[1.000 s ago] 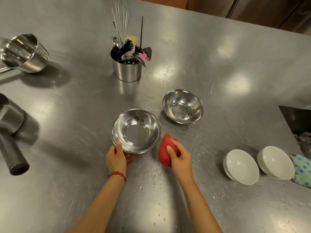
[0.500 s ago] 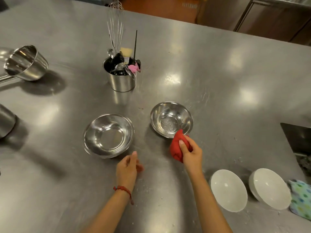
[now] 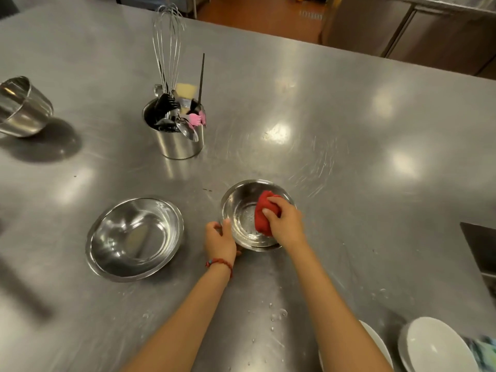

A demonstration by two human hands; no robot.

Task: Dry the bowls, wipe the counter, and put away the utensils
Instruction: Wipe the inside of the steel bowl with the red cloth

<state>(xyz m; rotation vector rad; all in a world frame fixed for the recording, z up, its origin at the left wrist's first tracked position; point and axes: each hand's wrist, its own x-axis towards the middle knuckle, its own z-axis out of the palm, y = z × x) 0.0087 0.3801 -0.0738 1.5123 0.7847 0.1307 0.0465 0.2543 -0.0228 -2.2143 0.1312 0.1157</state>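
Two steel bowls sit on the steel counter [image 3: 349, 162]. The smaller steel bowl [image 3: 241, 221] holds water drops. My right hand [image 3: 283, 222] presses a crumpled red cloth [image 3: 261, 216] against its inside right wall. My left hand [image 3: 220, 237] grips this bowl's near-left rim. The larger steel bowl [image 3: 134, 237] stands untouched to the left. A steel utensil holder [image 3: 177, 142] further back holds a whisk [image 3: 167, 47], a pink brush and several other utensils.
Two white bowls [image 3: 434, 345] and a patterned cloth [image 3: 483, 350] lie at the bottom right. A steel pot [image 3: 21, 108] stands far left. A dark sink edge [image 3: 480, 242] shows at the right. Water drops [image 3: 276, 315] dot the counter between my arms.
My left hand let go of the larger bowl and took the smaller bowl's rim. My right hand carried the red cloth from the counter into the smaller bowl.
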